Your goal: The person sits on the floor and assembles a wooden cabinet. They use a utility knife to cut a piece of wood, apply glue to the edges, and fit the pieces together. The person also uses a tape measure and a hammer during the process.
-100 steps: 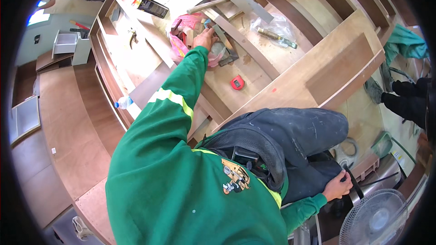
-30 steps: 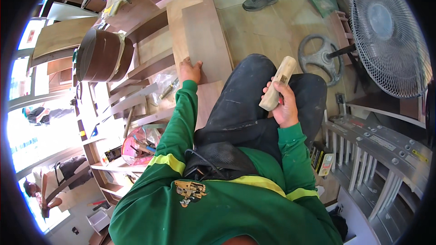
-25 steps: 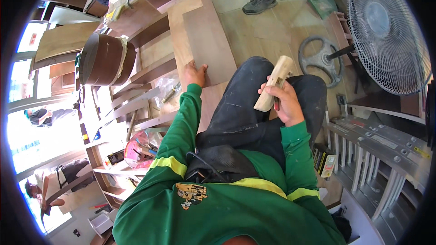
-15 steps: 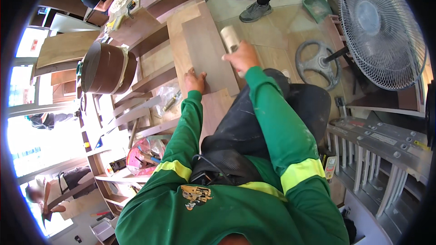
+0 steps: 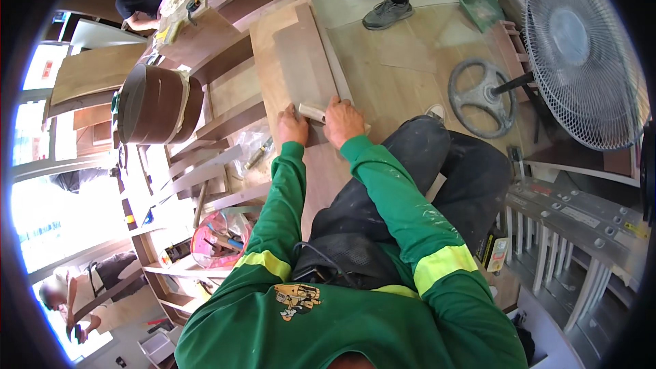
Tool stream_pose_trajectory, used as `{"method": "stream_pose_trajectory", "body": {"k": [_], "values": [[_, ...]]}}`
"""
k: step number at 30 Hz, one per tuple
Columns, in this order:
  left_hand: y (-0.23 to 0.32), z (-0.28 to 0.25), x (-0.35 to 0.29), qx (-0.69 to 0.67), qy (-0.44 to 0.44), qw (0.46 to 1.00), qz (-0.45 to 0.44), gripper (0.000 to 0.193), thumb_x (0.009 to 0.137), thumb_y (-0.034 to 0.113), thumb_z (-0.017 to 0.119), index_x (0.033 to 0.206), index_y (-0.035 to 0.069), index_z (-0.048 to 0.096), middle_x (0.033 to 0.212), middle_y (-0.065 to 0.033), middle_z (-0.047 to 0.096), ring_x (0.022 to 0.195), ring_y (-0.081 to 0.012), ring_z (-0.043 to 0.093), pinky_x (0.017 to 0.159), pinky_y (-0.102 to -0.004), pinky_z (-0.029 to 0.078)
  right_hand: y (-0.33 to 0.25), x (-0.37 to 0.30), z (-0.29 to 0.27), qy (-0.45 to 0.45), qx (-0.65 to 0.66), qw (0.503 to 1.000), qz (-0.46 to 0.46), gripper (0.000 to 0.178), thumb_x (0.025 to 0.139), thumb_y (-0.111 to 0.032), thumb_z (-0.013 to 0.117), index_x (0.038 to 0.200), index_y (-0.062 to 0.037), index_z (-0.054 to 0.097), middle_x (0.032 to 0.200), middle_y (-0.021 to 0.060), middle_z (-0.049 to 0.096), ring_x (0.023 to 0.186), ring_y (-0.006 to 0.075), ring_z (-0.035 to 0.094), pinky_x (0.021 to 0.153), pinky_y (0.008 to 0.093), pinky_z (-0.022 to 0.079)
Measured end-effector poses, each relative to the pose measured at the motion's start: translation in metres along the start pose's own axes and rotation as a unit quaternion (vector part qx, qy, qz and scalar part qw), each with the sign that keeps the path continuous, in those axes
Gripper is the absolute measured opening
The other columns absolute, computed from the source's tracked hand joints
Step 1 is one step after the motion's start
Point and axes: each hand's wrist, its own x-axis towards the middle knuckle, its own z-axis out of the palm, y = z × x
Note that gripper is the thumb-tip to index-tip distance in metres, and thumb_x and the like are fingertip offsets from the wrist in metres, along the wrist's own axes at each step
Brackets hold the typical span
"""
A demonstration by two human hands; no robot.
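Observation:
A long brown sheet [image 5: 301, 55] lies over a pale plywood panel [image 5: 268, 44] on the framework in front of me. My left hand [image 5: 293, 127] is at the near end of the sheet, its fingers curled down on the edge. Close beside it on the right, my right hand [image 5: 344, 123] is closed around a pale wooden block [image 5: 312, 112]. The block lies across the sheet, its left end almost at my left fingers. Its other end is mostly hidden under my right hand.
A round brown drum-shaped piece [image 5: 154, 104] stands to the left. A pink basket of tools [image 5: 220, 239] sits lower left. On the right are a large fan [image 5: 570, 37], a metal ladder [image 5: 581, 222] and a green dustpan [image 5: 481, 10]. Other people work at far left and back.
My right hand has brought the block down and left, from raised beside the sheet to lying across its near end. My left hand stays at nearly the same place.

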Motion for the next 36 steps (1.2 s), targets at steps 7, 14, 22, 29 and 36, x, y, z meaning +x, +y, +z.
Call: {"method": "stream_pose_trajectory", "body": {"k": [7,14,22,29,36], "values": [[0.006,-0.002,-0.001,-0.020,-0.011,1.000,-0.001,0.050,0.081,0.017,0.073,0.125,-0.001,0.063,0.103,-0.0233,0.066,0.097,-0.0385,0.064,0.088,-0.0444,0.051,0.005,0.006,0.008,0.022,-0.019,1.000,0.005,0.053,0.079,-0.024,0.079,0.117,0.0024,0.053,0.105,0.0201,0.065,0.096,0.0337,0.070,0.082,0.0459,0.056],[0.004,-0.003,0.004,-0.025,-0.023,0.999,-0.032,0.049,0.081,0.017,0.075,0.125,0.000,0.064,0.101,-0.0227,0.066,0.093,-0.0375,0.065,0.084,-0.0436,0.052,0.010,-0.015,-0.012,-0.044,0.032,0.998,0.018,0.057,0.079,-0.028,0.081,0.118,0.0035,0.053,0.107,0.0215,0.065,0.096,0.0356,0.070,0.084,0.0465,0.055],[0.002,-0.003,-0.002,-0.026,0.001,0.999,-0.028,0.046,0.083,0.021,0.071,0.125,0.003,0.065,0.096,-0.0193,0.069,0.090,-0.0343,0.067,0.081,-0.0426,0.053,0.007,-0.016,-0.017,-0.081,0.027,0.996,0.027,0.062,0.080,-0.031,0.079,0.125,0.0031,0.053,0.113,0.0176,0.065,0.102,0.0305,0.069,0.088,0.0471,0.052],[-0.002,-0.003,0.000,-0.021,0.011,1.000,0.011,0.049,0.082,0.018,0.075,0.126,0.000,0.064,0.097,-0.0208,0.065,0.089,-0.0360,0.065,0.080,-0.0434,0.052,0.008,-0.017,-0.014,-0.053,0.052,0.997,0.022,0.055,0.080,-0.029,0.079,0.117,0.0034,0.053,0.109,0.0242,0.064,0.096,0.0386,0.069,0.085,0.0478,0.055],[0.005,0.001,-0.001,-0.035,-0.004,0.999,-0.004,0.046,0.082,0.018,0.074,0.123,-0.001,0.065,0.099,-0.0222,0.065,0.089,-0.0380,0.065,0.081,-0.0440,0.052,0.012,-0.018,-0.020,-0.060,0.047,0.997,0.031,0.055,0.081,-0.029,0.078,0.117,0.0029,0.053,0.110,0.0238,0.064,0.097,0.0392,0.069,0.085,0.0479,0.055]]}}
